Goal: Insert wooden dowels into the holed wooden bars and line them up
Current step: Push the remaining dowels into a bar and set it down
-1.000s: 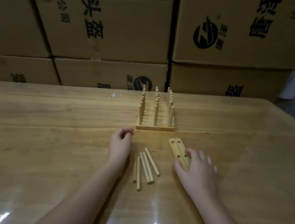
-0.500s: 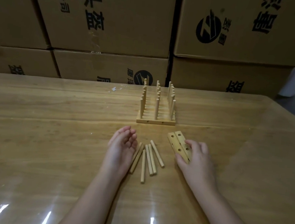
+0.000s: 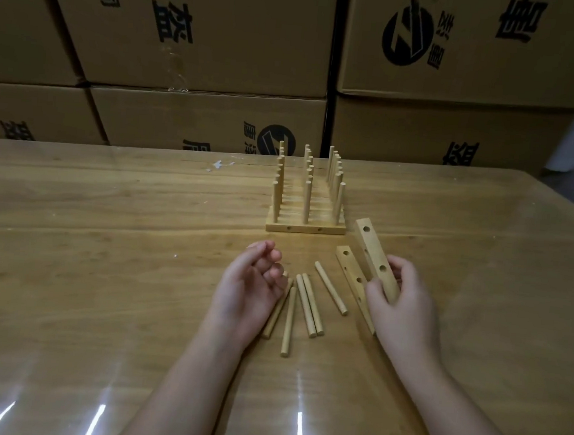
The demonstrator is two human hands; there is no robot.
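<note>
Several holed bars with upright dowels stand lined up as a block (image 3: 305,227) in the middle of the table. My right hand (image 3: 400,305) grips one holed wooden bar (image 3: 372,251) by its near end and holds it tilted above the table. A second holed bar (image 3: 351,274) lies flat just left of it. Several loose dowels (image 3: 308,304) lie between my hands. My left hand (image 3: 249,286) hovers palm up with loosely curled fingers, holding nothing, over the leftmost dowel (image 3: 276,314).
The wooden table (image 3: 105,237) has a glossy clear cover. Stacked cardboard boxes (image 3: 203,39) form a wall along its far edge. The table's right edge (image 3: 561,201) runs diagonally at the right.
My right hand has lifted one bar away from the other, which stays on the table. My left hand turned palm up and drew back slightly beside the dowels.
</note>
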